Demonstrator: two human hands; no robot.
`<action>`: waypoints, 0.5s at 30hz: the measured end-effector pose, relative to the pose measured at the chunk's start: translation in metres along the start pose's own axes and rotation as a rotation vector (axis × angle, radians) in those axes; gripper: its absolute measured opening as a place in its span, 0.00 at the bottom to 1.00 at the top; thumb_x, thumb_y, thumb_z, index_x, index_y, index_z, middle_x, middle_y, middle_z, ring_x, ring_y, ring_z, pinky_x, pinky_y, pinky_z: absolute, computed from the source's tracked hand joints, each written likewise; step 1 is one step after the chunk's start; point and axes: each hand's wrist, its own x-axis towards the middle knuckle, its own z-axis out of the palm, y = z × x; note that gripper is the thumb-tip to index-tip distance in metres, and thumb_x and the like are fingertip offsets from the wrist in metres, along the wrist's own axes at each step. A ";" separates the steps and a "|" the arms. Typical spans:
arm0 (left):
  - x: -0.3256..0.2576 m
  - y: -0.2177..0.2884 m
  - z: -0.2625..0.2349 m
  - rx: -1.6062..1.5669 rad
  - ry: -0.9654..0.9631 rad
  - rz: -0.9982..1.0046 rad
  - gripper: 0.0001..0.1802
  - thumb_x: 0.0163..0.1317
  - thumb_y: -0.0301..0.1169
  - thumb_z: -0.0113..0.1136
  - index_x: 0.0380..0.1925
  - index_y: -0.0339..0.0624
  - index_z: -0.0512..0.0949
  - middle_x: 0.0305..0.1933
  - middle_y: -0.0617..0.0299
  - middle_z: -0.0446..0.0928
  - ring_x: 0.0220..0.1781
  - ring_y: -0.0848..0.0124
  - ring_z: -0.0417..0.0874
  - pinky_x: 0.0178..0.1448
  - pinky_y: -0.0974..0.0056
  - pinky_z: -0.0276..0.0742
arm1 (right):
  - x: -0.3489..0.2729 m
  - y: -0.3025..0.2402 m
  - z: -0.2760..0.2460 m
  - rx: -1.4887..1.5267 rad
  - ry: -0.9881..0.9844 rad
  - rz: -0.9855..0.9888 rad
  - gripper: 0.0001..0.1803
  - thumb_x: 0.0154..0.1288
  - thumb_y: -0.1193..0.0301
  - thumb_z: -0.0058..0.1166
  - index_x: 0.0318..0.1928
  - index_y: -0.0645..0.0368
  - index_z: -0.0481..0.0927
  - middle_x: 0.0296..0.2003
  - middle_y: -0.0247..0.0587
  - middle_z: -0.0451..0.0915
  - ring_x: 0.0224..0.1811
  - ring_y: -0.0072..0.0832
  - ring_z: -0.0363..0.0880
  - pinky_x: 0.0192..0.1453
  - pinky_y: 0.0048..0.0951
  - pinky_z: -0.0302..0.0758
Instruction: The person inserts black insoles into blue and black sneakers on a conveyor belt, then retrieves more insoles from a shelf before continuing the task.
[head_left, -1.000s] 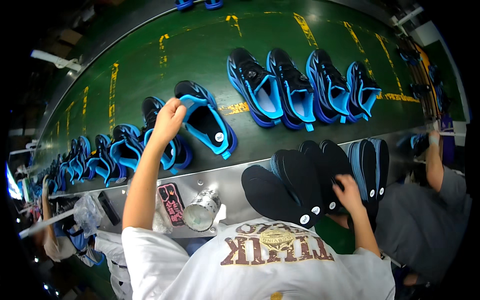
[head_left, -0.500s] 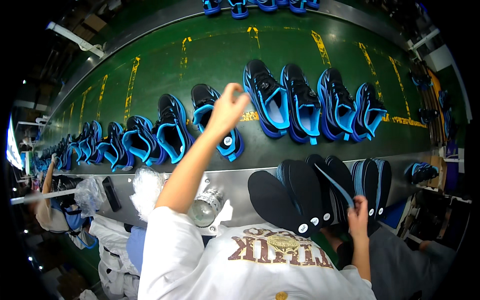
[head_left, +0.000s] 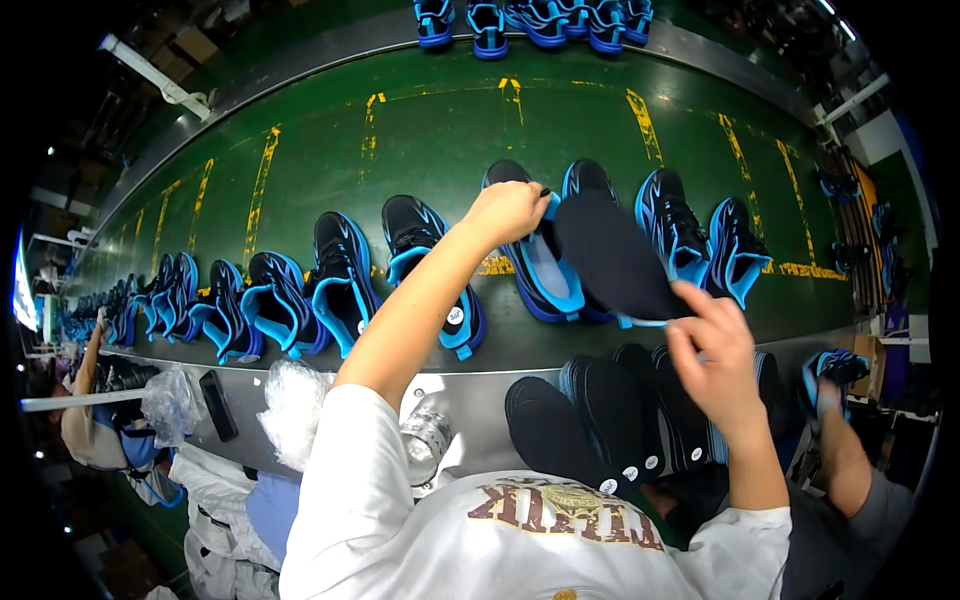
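My left hand (head_left: 508, 211) is closed on the upper edge of a black sneaker (head_left: 545, 275) with bright blue lining, at its tongue. That sneaker's opening faces me, and a pale inside shows. In my right hand (head_left: 715, 350), one end of a black insole (head_left: 615, 250) is gripped between thumb and fingers. The insole slants up to the left above the sneakers and hides most of the sneaker (head_left: 590, 178) beside the first. Stacks of black insoles (head_left: 600, 410) with round white stickers lie on the metal ledge below my right hand.
More black and blue sneakers (head_left: 340, 265) line the green conveyor (head_left: 330, 150) on both sides. A clear jar (head_left: 426, 440), crumpled plastic (head_left: 293, 405) and a phone (head_left: 219, 405) lie on the metal ledge (head_left: 470, 400). Another person's arm (head_left: 843, 455) reaches in at right.
My right hand has lifted an insole from the stacks up over the sneakers. My left hand has moved right and taken hold of a sneaker. Another person's arm has appeared at right.
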 end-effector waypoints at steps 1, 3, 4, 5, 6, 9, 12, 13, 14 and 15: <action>0.000 -0.004 0.001 -0.038 -0.024 -0.027 0.17 0.59 0.40 0.46 0.25 0.36 0.75 0.24 0.47 0.75 0.29 0.51 0.76 0.36 0.53 0.71 | 0.001 -0.001 0.008 -0.047 -0.070 -0.053 0.02 0.45 0.79 0.55 0.23 0.65 0.75 0.39 0.46 0.77 0.31 0.35 0.72 0.38 0.31 0.70; -0.003 -0.014 0.007 -0.173 -0.032 -0.090 0.19 0.58 0.41 0.48 0.21 0.34 0.75 0.20 0.49 0.74 0.25 0.57 0.77 0.32 0.57 0.70 | 0.005 0.001 0.024 -0.124 -0.188 -0.122 0.03 0.44 0.78 0.54 0.23 0.66 0.76 0.37 0.45 0.77 0.32 0.35 0.72 0.39 0.32 0.70; -0.006 -0.019 0.009 -0.266 -0.053 -0.171 0.20 0.58 0.42 0.49 0.21 0.34 0.74 0.19 0.52 0.73 0.24 0.61 0.75 0.30 0.59 0.69 | 0.008 0.004 0.032 -0.148 -0.241 -0.136 0.04 0.44 0.77 0.53 0.23 0.67 0.76 0.36 0.44 0.77 0.32 0.36 0.72 0.40 0.32 0.70; -0.008 -0.023 0.009 -0.357 -0.071 -0.251 0.20 0.58 0.42 0.49 0.22 0.33 0.74 0.18 0.54 0.72 0.22 0.65 0.73 0.29 0.61 0.68 | 0.011 0.007 0.040 -0.173 -0.290 -0.154 0.04 0.45 0.77 0.53 0.23 0.67 0.76 0.35 0.44 0.77 0.32 0.36 0.72 0.41 0.32 0.71; -0.010 -0.026 0.010 -0.447 -0.088 -0.332 0.21 0.58 0.43 0.50 0.22 0.32 0.74 0.17 0.57 0.71 0.20 0.69 0.72 0.27 0.63 0.67 | 0.015 0.009 0.050 -0.162 -0.300 -0.142 0.05 0.45 0.77 0.52 0.23 0.67 0.76 0.35 0.44 0.77 0.33 0.36 0.72 0.41 0.32 0.70; -0.019 -0.017 0.016 -0.555 0.033 -0.369 0.23 0.57 0.45 0.52 0.20 0.32 0.72 0.15 0.63 0.67 0.21 0.77 0.66 0.25 0.67 0.63 | 0.025 0.020 0.090 -0.158 -0.293 -0.101 0.05 0.45 0.76 0.50 0.22 0.66 0.76 0.34 0.44 0.77 0.34 0.38 0.73 0.43 0.31 0.70; -0.027 -0.012 0.019 -0.595 0.130 -0.386 0.22 0.55 0.45 0.55 0.18 0.34 0.70 0.14 0.67 0.63 0.20 0.80 0.62 0.23 0.70 0.60 | 0.029 0.033 0.147 -0.166 -0.265 -0.086 0.04 0.46 0.76 0.49 0.21 0.65 0.76 0.28 0.47 0.75 0.34 0.41 0.73 0.42 0.33 0.72; -0.026 -0.011 0.021 -0.620 0.139 -0.383 0.22 0.55 0.45 0.55 0.18 0.34 0.70 0.14 0.68 0.62 0.20 0.80 0.62 0.23 0.70 0.59 | 0.029 0.036 0.163 -0.166 -0.256 -0.026 0.05 0.46 0.76 0.49 0.22 0.66 0.76 0.29 0.49 0.74 0.33 0.42 0.74 0.41 0.34 0.72; -0.028 -0.012 0.023 -0.643 0.148 -0.383 0.22 0.54 0.44 0.56 0.17 0.35 0.69 0.14 0.69 0.61 0.20 0.81 0.61 0.23 0.71 0.58 | 0.029 0.038 0.178 -0.161 -0.248 0.031 0.05 0.46 0.77 0.49 0.23 0.66 0.75 0.30 0.51 0.74 0.33 0.43 0.74 0.40 0.34 0.72; -0.027 -0.011 0.025 -0.701 0.159 -0.404 0.20 0.51 0.43 0.60 0.19 0.36 0.68 0.15 0.70 0.60 0.19 0.81 0.59 0.22 0.71 0.56 | 0.028 0.043 0.191 -0.159 -0.232 0.064 0.05 0.49 0.76 0.48 0.24 0.66 0.75 0.31 0.51 0.74 0.33 0.44 0.73 0.40 0.36 0.72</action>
